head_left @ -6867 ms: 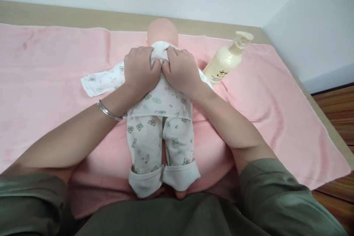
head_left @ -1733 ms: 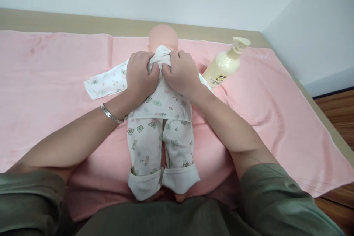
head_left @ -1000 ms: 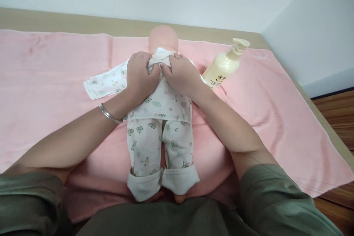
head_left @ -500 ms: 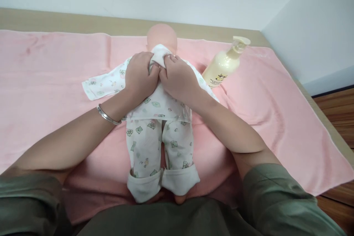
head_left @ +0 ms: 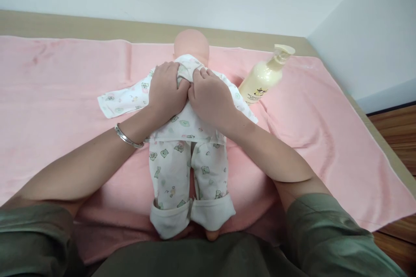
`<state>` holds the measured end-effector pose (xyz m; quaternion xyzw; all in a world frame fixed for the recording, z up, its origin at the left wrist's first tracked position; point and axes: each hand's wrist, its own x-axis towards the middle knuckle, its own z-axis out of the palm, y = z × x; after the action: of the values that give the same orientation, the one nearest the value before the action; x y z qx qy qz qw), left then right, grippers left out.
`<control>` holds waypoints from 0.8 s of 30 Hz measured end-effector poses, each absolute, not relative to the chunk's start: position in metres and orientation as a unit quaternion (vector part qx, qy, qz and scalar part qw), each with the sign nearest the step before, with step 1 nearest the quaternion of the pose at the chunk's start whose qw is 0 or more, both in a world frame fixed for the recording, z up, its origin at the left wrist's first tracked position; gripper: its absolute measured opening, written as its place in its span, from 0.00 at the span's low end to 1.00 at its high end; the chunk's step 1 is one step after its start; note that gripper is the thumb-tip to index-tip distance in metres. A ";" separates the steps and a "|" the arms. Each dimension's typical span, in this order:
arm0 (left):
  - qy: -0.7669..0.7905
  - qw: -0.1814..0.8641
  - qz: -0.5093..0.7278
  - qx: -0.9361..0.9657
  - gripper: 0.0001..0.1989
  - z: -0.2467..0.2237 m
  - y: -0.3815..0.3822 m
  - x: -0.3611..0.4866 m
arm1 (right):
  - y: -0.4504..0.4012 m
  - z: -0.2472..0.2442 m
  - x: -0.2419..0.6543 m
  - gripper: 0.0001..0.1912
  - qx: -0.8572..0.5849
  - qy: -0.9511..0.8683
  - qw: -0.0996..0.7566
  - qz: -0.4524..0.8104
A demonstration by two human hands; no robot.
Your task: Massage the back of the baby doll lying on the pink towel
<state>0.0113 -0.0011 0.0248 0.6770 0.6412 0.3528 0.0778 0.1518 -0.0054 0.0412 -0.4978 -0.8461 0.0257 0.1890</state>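
A baby doll (head_left: 191,44) lies with its bald head away from me, dressed in a white printed shirt (head_left: 183,124) and matching trousers (head_left: 169,173) with folded cuffs. Near the shirt's neck, my left hand (head_left: 167,88) is closed on the cloth from the left side. My right hand (head_left: 211,95) grips the same area from the right, with the two thumbs close together. Between the hands a fold of shirt stands up in front of the doll's head. My fingertips and the neckline's inner part are partly hidden.
A pale yellow pump bottle (head_left: 262,78) leans on the right beside the doll's sleeve. Beneath everything lies a pink blanket (head_left: 61,82) over a wooden tabletop (head_left: 143,30). White walls stand behind and to the right; wooden drawers (head_left: 394,130) show at far right.
The cloth fold at the neck has come down a little, and its printed side now shows between my hands. My hands have barely moved.
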 end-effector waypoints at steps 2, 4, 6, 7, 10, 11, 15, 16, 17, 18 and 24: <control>0.625 0.066 0.376 0.681 0.04 0.022 -0.004 0.010 | 0.000 0.046 0.152 0.21 -0.516 -0.838 0.170 0.047; 0.608 0.067 0.407 0.678 0.04 0.018 -0.006 0.009 | 0.011 0.048 0.154 0.22 -0.539 -0.825 0.158 0.064; 0.597 0.075 0.426 0.675 0.06 0.015 -0.007 0.007 | 0.023 0.047 0.156 0.23 -0.544 -0.821 0.161 0.067; 0.595 0.079 0.430 0.674 0.07 0.013 -0.007 0.007 | 0.027 0.045 0.157 0.23 -0.541 -0.822 0.165 0.062; 0.601 0.081 0.433 0.667 0.08 0.013 -0.003 0.007 | 0.027 0.038 0.158 0.25 -0.535 -0.825 0.178 0.044; 0.607 0.082 0.426 0.666 0.07 0.014 -0.002 0.007 | 0.023 0.036 0.157 0.26 -0.533 -0.825 0.181 0.036; 0.628 0.084 0.379 0.674 0.02 0.019 0.002 0.008 | 0.005 0.034 0.151 0.29 -0.515 -0.837 0.186 0.008; 0.627 0.086 0.374 0.677 0.03 0.020 0.001 0.008 | 0.003 0.035 0.150 0.29 -0.510 -0.840 0.183 0.007; 0.625 0.088 0.374 0.680 0.03 0.020 0.001 0.008 | 0.002 0.036 0.150 0.29 -0.508 -0.843 0.178 0.012; 0.622 0.087 0.379 0.680 0.03 0.020 0.000 0.008 | 0.004 0.038 0.151 0.28 -0.508 -0.844 0.172 0.020; 0.603 0.084 0.427 0.668 0.03 0.013 -0.004 0.004 | 0.027 0.046 0.161 0.26 -0.531 -0.829 0.160 0.078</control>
<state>0.0035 -0.0042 0.0132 0.6682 0.6035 0.4270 0.0840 0.1610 0.0271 0.0465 -0.5307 -0.8286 0.0775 0.1604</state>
